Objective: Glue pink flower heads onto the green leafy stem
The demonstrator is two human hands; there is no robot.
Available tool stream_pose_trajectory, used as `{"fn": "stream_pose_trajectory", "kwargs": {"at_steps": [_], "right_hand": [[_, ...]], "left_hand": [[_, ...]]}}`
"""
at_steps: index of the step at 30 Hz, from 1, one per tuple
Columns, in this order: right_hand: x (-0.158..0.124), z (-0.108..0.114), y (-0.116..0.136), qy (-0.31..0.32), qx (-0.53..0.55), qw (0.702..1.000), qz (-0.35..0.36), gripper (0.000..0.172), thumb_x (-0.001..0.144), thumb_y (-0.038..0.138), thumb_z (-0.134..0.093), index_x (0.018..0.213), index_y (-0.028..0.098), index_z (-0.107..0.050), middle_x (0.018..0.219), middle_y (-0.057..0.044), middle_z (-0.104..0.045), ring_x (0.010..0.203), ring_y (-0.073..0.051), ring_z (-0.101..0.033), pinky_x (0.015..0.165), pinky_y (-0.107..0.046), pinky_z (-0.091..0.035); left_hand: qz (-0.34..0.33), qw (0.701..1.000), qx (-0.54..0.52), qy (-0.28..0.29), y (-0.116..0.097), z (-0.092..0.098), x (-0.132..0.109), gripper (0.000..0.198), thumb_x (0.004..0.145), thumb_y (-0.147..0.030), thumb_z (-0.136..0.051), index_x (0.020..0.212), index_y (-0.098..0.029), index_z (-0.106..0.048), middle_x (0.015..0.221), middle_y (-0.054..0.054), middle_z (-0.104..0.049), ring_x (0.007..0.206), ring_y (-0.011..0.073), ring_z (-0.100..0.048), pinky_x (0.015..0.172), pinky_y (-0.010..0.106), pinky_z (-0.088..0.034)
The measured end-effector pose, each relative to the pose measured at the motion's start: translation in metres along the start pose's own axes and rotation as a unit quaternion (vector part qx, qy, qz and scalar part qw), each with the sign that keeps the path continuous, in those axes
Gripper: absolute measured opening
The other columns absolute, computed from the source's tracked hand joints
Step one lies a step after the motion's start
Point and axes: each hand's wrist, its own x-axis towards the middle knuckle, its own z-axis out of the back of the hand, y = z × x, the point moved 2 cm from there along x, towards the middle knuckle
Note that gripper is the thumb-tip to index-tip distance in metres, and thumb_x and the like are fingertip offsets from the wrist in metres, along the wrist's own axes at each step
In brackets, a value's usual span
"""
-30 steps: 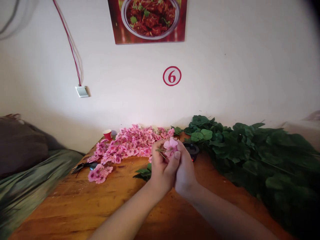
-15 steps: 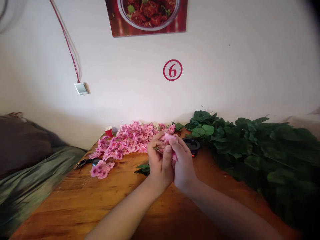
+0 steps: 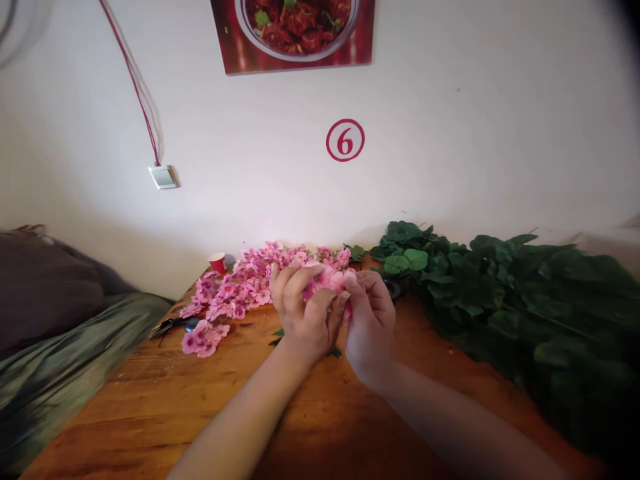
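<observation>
Both hands meet above the middle of the wooden table (image 3: 165,413). My left hand (image 3: 300,313) curls its fingers round a small pink artificial flower (image 3: 327,280). My right hand (image 3: 369,320) pinches the same flower from the right side, fingers bent. The flower's stem is hidden between the palms. Behind the hands lies a heap of pink flower sprays (image 3: 250,283), and a small separate pink cluster (image 3: 203,337) rests to the left. A few green leaves (image 3: 277,333) show under my left wrist.
A large pile of green leafy branches (image 3: 500,300) fills the table's right side. Dark scissors (image 3: 170,327) lie near the left edge, a red paper cup (image 3: 217,263) stands at the back by the wall. Grey-green fabric (image 3: 60,360) lies to the left. A dark round object (image 3: 395,288) peeks out behind my right hand.
My left hand has shifted a little left and its fingers have spread up over the flower. The right hand's fingers have bent more tightly onto the petals.
</observation>
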Motion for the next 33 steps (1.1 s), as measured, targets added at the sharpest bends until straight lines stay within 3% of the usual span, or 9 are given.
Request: {"fn": "stream_pose_trajectory", "kwargs": {"at_steps": [3, 6, 12, 17, 20, 22, 27, 30, 33], "right_hand": [[0.0, -0.001, 0.0, -0.014, 0.042, 0.999, -0.018, 0.034, 0.089, 0.035, -0.067, 0.067, 0.021, -0.046, 0.062, 0.007, -0.044, 0.054, -0.008, -0.038, 0.053, -0.021, -0.034], [0.001, -0.005, 0.0, -0.011, 0.118, 0.988, -0.103, 0.035, 0.082, 0.031, -0.072, 0.066, 0.021, -0.044, 0.059, 0.008, -0.041, 0.049, -0.006, -0.033, 0.045, -0.02, -0.029], [-0.001, -0.01, 0.003, -0.069, 0.233, 0.923, -0.299, 0.031, 0.07, 0.031, -0.076, 0.066, 0.021, -0.047, 0.06, 0.007, -0.047, 0.053, -0.008, -0.046, 0.05, -0.02, -0.041], [-0.002, -0.008, 0.009, -0.067, 0.243, 0.925, -0.286, 0.029, 0.073, 0.036, -0.073, 0.067, 0.021, -0.048, 0.06, 0.007, -0.048, 0.055, -0.009, -0.05, 0.053, -0.021, -0.046], [-0.002, -0.008, 0.011, -0.049, 0.239, 0.929, -0.278, 0.029, 0.073, 0.039, -0.073, 0.067, 0.021, -0.05, 0.06, 0.007, -0.049, 0.053, -0.008, -0.05, 0.047, -0.02, -0.041], [-0.002, -0.01, 0.011, -0.042, 0.239, 0.932, -0.269, 0.026, 0.073, 0.039, -0.072, 0.068, 0.022, -0.053, 0.063, 0.006, -0.053, 0.058, -0.009, -0.055, 0.052, -0.02, -0.046], [-0.006, -0.017, 0.006, -0.048, 0.231, 0.935, -0.264, 0.024, 0.079, 0.047, -0.067, 0.088, 0.025, -0.065, 0.086, 0.002, -0.067, 0.085, -0.012, -0.065, 0.081, -0.025, -0.056], [-0.008, -0.018, 0.004, -0.056, 0.204, 0.941, -0.263, 0.025, 0.082, 0.05, -0.064, 0.088, 0.026, -0.065, 0.088, 0.001, -0.069, 0.091, -0.015, -0.066, 0.085, -0.029, -0.056], [-0.009, -0.018, 0.002, -0.043, 0.195, 0.939, -0.279, 0.029, 0.081, 0.055, -0.065, 0.087, 0.026, -0.064, 0.088, 0.001, -0.069, 0.093, -0.017, -0.066, 0.086, -0.029, -0.057]], "left_hand": [[-0.05, 0.999, 0.005, 0.009, 0.0, 0.0, 0.002, 0.014, 0.083, -0.025, -0.069, 0.091, -0.024, -0.057, 0.105, 0.006, -0.069, 0.118, 0.025, -0.057, 0.114, 0.053, -0.033], [-0.067, 0.997, -0.022, 0.031, 0.0, -0.001, 0.003, 0.012, 0.083, -0.022, -0.067, 0.089, -0.025, -0.058, 0.094, 0.001, -0.073, 0.111, 0.0223, -0.062, 0.115, 0.049, -0.03], [0.048, 0.989, -0.122, 0.073, 0.001, -0.008, -0.001, 0.009, 0.085, -0.027, -0.067, 0.084, -0.025, -0.059, 0.085, -0.001, -0.074, 0.101, 0.0207, -0.065, 0.111, 0.047, -0.033], [0.197, 0.951, -0.22, 0.086, -0.002, -0.016, -0.009, 0.006, 0.086, -0.029, -0.069, 0.088, -0.024, -0.065, 0.09, 0.001, -0.075, 0.1, 0.0215, -0.066, 0.112, 0.051, -0.036], [0.297, 0.897, -0.317, 0.081, -0.004, -0.021, -0.014, 0.005, 0.088, -0.028, -0.068, 0.089, -0.023, -0.069, 0.097, 0.004, -0.075, 0.098, 0.0198, -0.069, 0.1, 0.044, -0.049], [0.348, 0.861, -0.363, 0.071, -0.005, -0.023, -0.016, 0.008, 0.089, -0.027, -0.067, 0.094, -0.022, -0.071, 0.1, 0.006, -0.075, 0.097, 0.0191, -0.07, 0.091, 0.039, -0.055], [0.387, 0.839, -0.376, 0.071, -0.01, -0.022, -0.013, 0.01, 0.091, -0.029, -0.066, 0.095, -0.021, -0.069, 0.107, 0.008, -0.075, 0.108, 0.021, -0.069, 0.097, 0.041, -0.055], [0.394, 0.837, -0.371, 0.084, -0.014, -0.02, -0.01, 0.011, 0.091, -0.031, -0.066, 0.093, -0.02, -0.069, 0.107, 0.008, -0.075, 0.11, 0.0214, -0.069, 0.099, 0.042, -0.054], [0.426, 0.806, -0.401, 0.094, -0.018, -0.019, -0.008, 0.012, 0.09, -0.031, -0.066, 0.093, -0.02, -0.068, 0.103, 0.008, -0.075, 0.103, 0.0199, -0.071, 0.094, 0.038, -0.056]]}}
